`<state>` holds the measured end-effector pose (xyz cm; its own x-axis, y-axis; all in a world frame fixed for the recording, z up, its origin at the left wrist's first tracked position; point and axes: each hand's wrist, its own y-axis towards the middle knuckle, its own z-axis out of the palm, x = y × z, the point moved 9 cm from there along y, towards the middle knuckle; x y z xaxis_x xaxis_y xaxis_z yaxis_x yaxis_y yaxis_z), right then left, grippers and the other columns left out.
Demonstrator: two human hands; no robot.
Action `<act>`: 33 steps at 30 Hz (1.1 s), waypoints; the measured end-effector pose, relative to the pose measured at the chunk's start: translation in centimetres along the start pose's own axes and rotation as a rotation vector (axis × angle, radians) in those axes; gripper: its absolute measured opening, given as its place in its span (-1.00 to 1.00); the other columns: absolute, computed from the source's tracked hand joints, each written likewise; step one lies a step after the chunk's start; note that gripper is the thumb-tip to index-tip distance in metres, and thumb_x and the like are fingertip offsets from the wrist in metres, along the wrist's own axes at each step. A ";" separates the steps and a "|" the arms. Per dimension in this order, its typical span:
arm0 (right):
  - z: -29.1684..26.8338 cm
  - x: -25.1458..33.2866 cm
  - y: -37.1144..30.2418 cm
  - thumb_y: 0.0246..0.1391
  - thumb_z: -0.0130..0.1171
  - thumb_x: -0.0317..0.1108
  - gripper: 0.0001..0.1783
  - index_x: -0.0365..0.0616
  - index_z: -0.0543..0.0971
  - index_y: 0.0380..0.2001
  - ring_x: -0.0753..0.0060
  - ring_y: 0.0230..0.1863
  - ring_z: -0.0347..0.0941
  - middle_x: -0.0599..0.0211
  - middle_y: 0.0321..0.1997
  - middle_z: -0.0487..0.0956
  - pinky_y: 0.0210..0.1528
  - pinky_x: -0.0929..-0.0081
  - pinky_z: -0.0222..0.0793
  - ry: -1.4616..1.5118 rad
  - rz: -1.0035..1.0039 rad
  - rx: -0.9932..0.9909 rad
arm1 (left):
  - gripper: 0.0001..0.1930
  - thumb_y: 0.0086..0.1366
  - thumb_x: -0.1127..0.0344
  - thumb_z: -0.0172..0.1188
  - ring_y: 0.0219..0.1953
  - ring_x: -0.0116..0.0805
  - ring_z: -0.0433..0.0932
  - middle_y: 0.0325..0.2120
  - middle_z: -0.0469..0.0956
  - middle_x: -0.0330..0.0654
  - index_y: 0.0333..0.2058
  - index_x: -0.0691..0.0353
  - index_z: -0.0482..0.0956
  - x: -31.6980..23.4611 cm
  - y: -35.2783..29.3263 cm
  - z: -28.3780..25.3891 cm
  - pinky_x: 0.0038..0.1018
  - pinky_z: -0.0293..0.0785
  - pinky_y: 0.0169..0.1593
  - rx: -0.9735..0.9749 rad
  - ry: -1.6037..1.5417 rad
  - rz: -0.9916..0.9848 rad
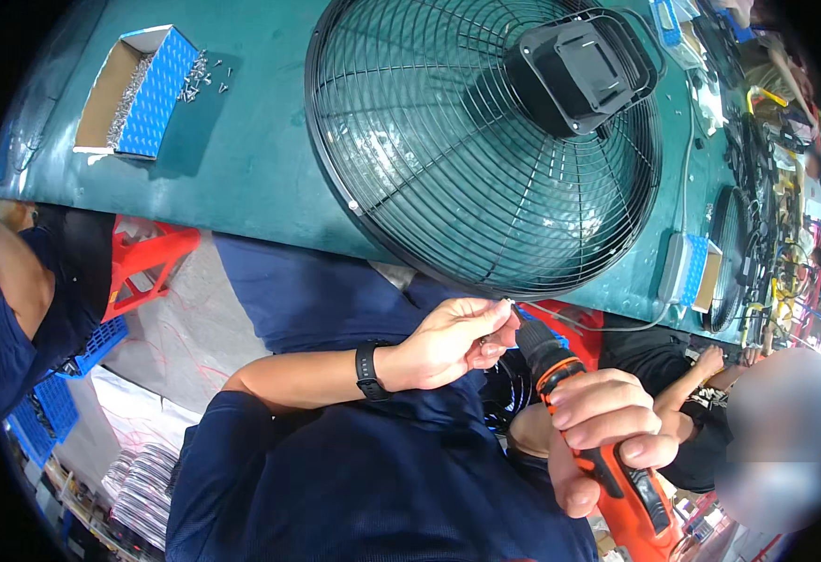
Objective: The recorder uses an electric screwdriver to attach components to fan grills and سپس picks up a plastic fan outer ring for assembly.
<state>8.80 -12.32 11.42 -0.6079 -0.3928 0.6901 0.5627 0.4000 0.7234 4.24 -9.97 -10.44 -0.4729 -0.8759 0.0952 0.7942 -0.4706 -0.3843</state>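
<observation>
My left hand (448,343), with a black wristband, is closed in a pinch just below the fan's near rim. Between its fingertips is a tiny shiny piece that looks like a screw, mostly hidden by the fingers. My right hand (605,426) wraps round an orange and black power screwdriver (628,501), whose dark chuck (539,342) points up and left, close to my left fingertips. On the table lies a large round fan (485,173) with a black wire guard, its black motor housing (579,77) facing up.
A blue and white open box (153,94) of screws stands on the green table (251,187) at left, with loose screws (206,77) beside it. A grey cable (617,328) crosses the near edge to a box-shaped unit (684,270). A red stool (143,262) and people are at both sides.
</observation>
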 end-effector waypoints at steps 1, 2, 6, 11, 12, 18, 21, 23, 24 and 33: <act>0.0 -0.2 0.2 -0.12 0.34 -0.18 -0.47 -0.21 0.28 -0.24 0.25 -0.58 0.50 0.16 -0.56 0.50 -0.58 0.30 0.55 0.008 0.012 0.023 | -0.73 0.35 0.19 0.00 -0.55 -0.62 0.27 -0.51 0.46 -0.25 -0.34 0.31 0.48 -0.1 0.1 -0.1 -0.66 0.20 -0.54 0.002 -0.004 0.000; 0.0 -0.4 0.3 -0.12 0.34 -0.18 -0.47 -0.21 0.28 -0.24 0.25 -0.58 0.50 0.16 -0.56 0.50 -0.58 0.30 0.55 0.007 0.015 0.027 | -0.73 0.35 0.19 0.00 -0.55 -0.62 0.27 -0.51 0.47 -0.26 -0.34 0.31 0.48 -0.2 0.1 0.0 -0.66 0.20 -0.54 0.022 0.006 0.010; 0.8 -1.6 1.5 -0.16 0.36 -0.27 -0.45 -0.23 0.28 -0.20 0.19 -0.56 0.51 0.12 -0.54 0.51 -0.54 0.25 0.55 0.044 0.089 0.138 | -0.74 0.35 0.19 0.01 -0.56 -0.64 0.27 -0.51 0.47 -0.27 -0.33 0.30 0.48 -0.9 0.2 0.2 -0.67 0.20 -0.55 0.037 0.042 0.035; 1.3 -2.8 2.5 -0.18 0.33 -0.37 -0.48 -0.21 0.29 -0.17 0.21 -0.54 0.51 0.13 -0.53 0.51 -0.49 0.25 0.53 0.043 0.214 0.151 | -0.74 0.32 0.16 0.06 -0.56 -0.61 0.27 -0.56 0.43 -0.31 -0.37 0.26 0.49 -1.9 -0.5 0.8 -0.64 0.18 -0.51 0.005 0.127 0.052; 1.2 -3.3 2.4 -0.18 0.31 -0.40 -0.47 -0.21 0.28 -0.14 0.22 -0.55 0.49 0.16 -0.52 0.51 -0.47 0.27 0.51 0.047 0.235 0.172 | -0.74 0.31 0.16 0.07 -0.55 -0.61 0.28 -0.53 0.45 -0.29 -0.34 0.26 0.50 -2.0 -0.5 0.7 -0.64 0.18 -0.51 0.041 0.142 0.068; 1.0 -4.2 2.2 -0.12 0.29 -0.33 -0.58 -0.19 0.31 -0.25 0.42 -0.69 0.37 0.31 -0.65 0.44 -0.65 0.49 0.41 0.074 0.180 0.018 | -0.66 0.33 0.12 0.03 -0.49 -0.57 0.31 -0.44 0.48 -0.28 -0.20 0.34 0.49 -2.1 -1.1 -0.7 -0.64 0.23 -0.46 0.004 0.251 0.059; 2.2 -3.6 2.8 -0.10 0.26 -0.39 -0.58 -0.23 0.31 -0.20 0.30 -0.59 0.43 0.20 -0.53 0.47 -0.51 0.35 0.45 0.118 0.222 0.134 | -0.65 0.35 0.12 -0.01 -0.49 -0.57 0.31 -0.42 0.49 -0.26 -0.19 0.35 0.49 -2.1 -1.4 -1.4 -0.64 0.23 -0.46 -0.023 0.276 0.051; 2.7 -3.0 4.0 -0.06 0.22 -0.43 -0.60 -0.27 0.30 -0.17 0.21 -0.50 0.46 0.12 -0.44 0.49 -0.41 0.29 0.46 0.152 0.236 0.269 | -0.66 0.36 0.13 -0.03 -0.49 -0.57 0.31 -0.42 0.49 -0.27 -0.19 0.34 0.49 -2.1 -1.1 -1.0 -0.64 0.24 -0.46 -0.010 0.301 0.040; 2.7 -3.1 4.4 -0.14 0.26 -0.48 -0.64 -0.29 0.36 -0.26 0.24 -0.57 0.44 0.16 -0.53 0.49 -0.48 0.31 0.45 0.205 0.198 0.250 | -0.67 0.37 0.14 -0.04 -0.49 -0.57 0.32 -0.41 0.49 -0.27 -0.20 0.33 0.49 -2.1 -1.0 -0.8 -0.64 0.23 -0.46 -0.007 0.318 0.034; 1.8 -2.9 4.3 -0.14 0.25 -0.44 -0.64 -0.29 0.40 -0.25 0.26 -0.58 0.43 0.17 -0.53 0.49 -0.52 0.36 0.41 0.204 0.178 0.200 | -0.69 0.35 0.13 0.00 -0.50 -0.61 0.32 -0.46 0.49 -0.28 -0.26 0.30 0.51 -2.6 -0.9 -0.8 -0.64 0.24 -0.48 -0.030 0.331 0.071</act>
<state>11.94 -7.94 12.55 -0.3735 -0.4517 0.8102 0.5168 0.6240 0.5861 4.44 -7.19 -11.08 -0.5193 -0.8219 -0.2341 0.8202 -0.4023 -0.4067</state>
